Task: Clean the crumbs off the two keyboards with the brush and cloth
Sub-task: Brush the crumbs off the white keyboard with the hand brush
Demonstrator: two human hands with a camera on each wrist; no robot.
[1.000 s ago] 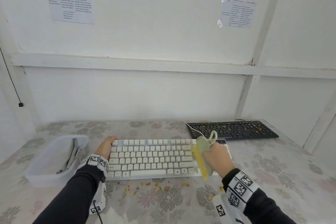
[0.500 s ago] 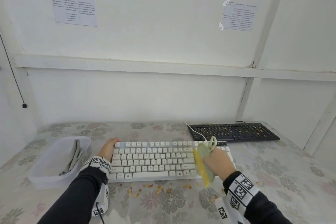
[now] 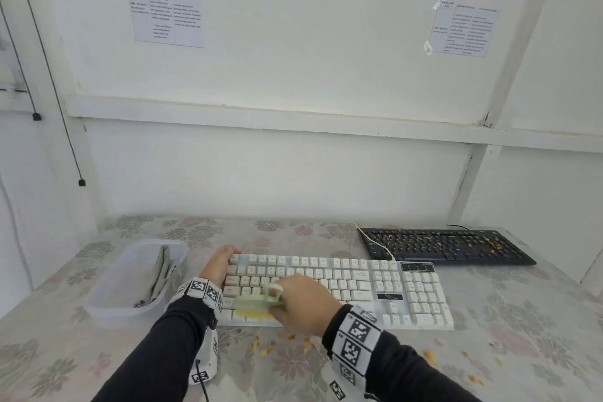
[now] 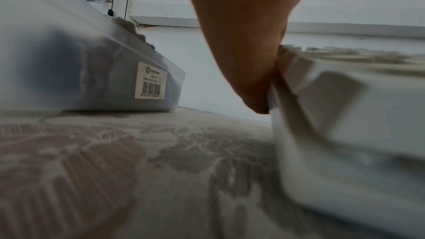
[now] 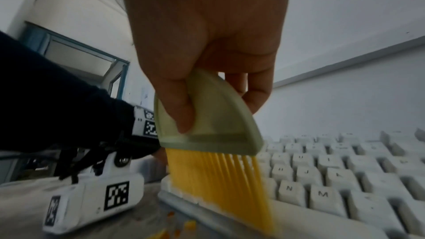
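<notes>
The right hand (image 3: 303, 303) grips the brush (image 5: 207, 119), its yellow bristles on the white keyboard's (image 3: 359, 284) front edge below. The left hand (image 3: 217, 266) rests against that keyboard's left end, fingers hidden. The cloth (image 3: 160, 274) sits in the tub (image 3: 107, 303) beside it.

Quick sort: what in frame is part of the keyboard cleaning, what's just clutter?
Job:
- brush, gripped by right hand
- white keyboard, steadied by left hand
- black keyboard, crumbs on it
- cloth in plastic tub
- swept-off crumbs

Lying about:
- wall sheets
- hanging cord
</notes>
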